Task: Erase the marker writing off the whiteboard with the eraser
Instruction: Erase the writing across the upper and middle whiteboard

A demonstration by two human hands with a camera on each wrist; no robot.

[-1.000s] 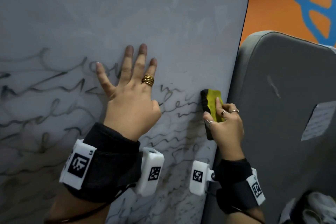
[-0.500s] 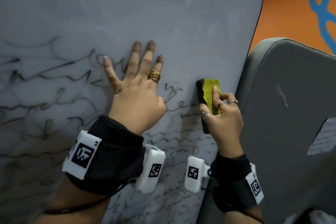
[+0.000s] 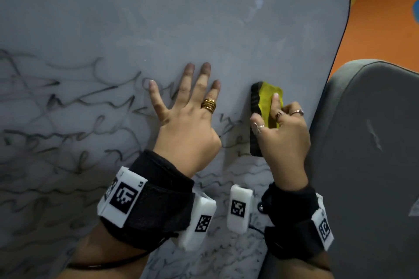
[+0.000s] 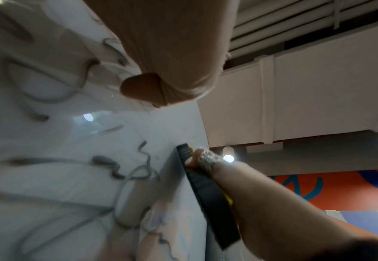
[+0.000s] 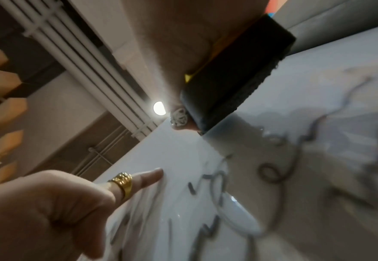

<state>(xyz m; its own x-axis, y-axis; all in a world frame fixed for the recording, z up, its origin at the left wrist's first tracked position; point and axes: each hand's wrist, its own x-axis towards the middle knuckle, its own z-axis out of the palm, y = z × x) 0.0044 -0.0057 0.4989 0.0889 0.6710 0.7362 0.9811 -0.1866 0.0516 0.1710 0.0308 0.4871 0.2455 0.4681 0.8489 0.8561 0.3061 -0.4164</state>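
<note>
Orange wall (image 3: 385, 18) behind the board (image 3: 204, 18); right hand (image 3: 283, 136) grips the eraser (image 3: 264, 106), which has climbed toward 12 o'clock, clearing little; left hand (image 3: 188, 124) stays flat, open, while writing (image 3: 68, 120) remains at 9 o'clock

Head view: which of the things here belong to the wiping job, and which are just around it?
Part of the job:
- glossy white whiteboard
- black marker writing
- yellow-backed black felt eraser, gripped by the right hand
- left hand, flat on the whiteboard

Just around:
- grey padded panel beside the whiteboard
- orange wall
- stacked gold ring
</note>
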